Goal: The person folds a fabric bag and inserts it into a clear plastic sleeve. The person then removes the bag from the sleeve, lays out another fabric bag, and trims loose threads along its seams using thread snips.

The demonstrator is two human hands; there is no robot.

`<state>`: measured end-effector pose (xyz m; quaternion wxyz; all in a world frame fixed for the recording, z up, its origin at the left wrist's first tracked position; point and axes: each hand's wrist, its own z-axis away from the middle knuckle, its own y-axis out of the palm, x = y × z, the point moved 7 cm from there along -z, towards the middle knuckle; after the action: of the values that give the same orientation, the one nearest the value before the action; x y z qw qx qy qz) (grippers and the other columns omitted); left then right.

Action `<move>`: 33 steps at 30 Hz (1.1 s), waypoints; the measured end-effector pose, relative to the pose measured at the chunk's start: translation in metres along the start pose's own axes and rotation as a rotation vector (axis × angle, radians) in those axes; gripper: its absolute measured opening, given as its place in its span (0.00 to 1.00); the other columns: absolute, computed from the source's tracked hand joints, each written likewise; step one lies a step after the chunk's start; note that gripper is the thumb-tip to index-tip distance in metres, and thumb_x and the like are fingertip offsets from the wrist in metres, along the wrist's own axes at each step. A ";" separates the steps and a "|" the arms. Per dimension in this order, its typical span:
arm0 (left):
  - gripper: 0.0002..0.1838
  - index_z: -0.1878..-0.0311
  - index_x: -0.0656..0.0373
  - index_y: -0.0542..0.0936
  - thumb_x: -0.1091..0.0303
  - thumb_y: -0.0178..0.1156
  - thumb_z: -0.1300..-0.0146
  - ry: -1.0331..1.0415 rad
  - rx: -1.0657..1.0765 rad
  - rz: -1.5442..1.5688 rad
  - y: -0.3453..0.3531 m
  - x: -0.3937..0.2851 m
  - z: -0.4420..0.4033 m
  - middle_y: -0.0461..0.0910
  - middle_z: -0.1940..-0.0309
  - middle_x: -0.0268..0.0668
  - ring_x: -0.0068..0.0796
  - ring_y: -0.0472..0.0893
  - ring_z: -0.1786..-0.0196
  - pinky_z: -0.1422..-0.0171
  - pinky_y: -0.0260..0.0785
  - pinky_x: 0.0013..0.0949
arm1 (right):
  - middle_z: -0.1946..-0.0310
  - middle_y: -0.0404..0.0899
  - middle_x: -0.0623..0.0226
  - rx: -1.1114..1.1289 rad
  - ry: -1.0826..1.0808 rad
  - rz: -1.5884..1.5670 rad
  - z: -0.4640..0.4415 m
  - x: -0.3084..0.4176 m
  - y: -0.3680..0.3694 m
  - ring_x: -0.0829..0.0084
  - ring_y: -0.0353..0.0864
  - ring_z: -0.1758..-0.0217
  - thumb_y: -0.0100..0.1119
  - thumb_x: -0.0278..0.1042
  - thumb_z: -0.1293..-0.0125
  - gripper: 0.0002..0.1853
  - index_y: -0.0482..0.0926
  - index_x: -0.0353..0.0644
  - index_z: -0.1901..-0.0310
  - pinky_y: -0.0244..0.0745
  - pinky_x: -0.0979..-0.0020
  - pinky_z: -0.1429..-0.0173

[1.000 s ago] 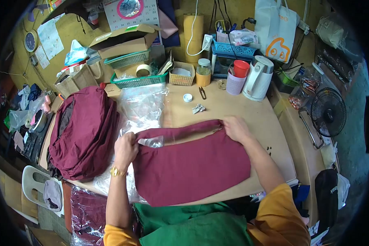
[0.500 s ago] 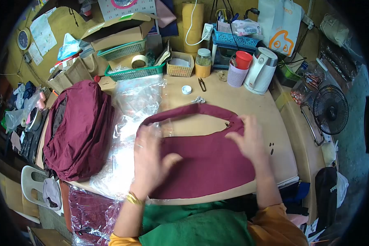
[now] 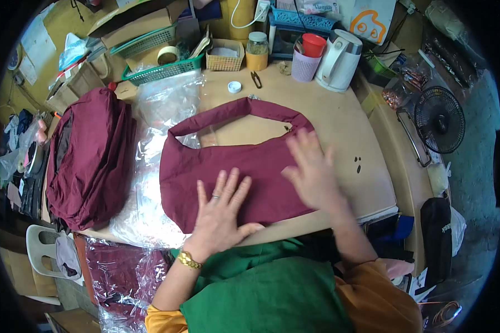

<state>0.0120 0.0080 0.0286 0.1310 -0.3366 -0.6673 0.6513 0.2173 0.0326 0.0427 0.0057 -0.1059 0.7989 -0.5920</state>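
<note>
A maroon fabric shoulder bag (image 3: pixel 261 172) lies flat on the table, its strap looped toward the far side. My left hand (image 3: pixel 219 213) rests on the lower left of the bag with fingers spread, a ring and a gold watch showing. Over the bag's right side is my right hand (image 3: pixel 314 172), fingers apart and slightly blurred; whether it touches the cloth I cannot tell. Left of the bag lie clear plastic sleeves (image 3: pixel 150 161). Beyond them sits a pile of maroon fabric bags (image 3: pixel 91 161).
Thread snips (image 3: pixel 255 79) and a white lid (image 3: pixel 234 87) lie behind the bag. A jar (image 3: pixel 257 50), a lilac cup (image 3: pixel 304 64) and a white kettle (image 3: pixel 339 61) stand at the back. Green baskets (image 3: pixel 161 69) are back left, a black fan (image 3: pixel 440 119) right.
My left hand has come down from the bag's upper left corner to its lower front and lies flat. My right hand has moved slightly inward. The view has tilted downward.
</note>
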 end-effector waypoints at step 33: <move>0.47 0.24 0.54 0.53 0.84 0.65 0.44 -0.675 -0.660 1.492 0.033 0.086 0.094 0.68 0.39 0.53 0.41 0.79 0.47 0.47 0.78 0.38 | 0.69 0.79 0.64 -0.124 -0.518 -0.510 -0.009 0.181 -0.005 0.62 0.80 0.65 0.72 0.30 0.47 0.09 0.82 0.40 0.67 0.71 0.63 0.63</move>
<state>-0.1003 -0.0146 -0.0363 -0.6364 -0.4948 -0.4307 0.4058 0.0398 0.0081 0.0712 0.0535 -0.4483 0.7533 -0.4783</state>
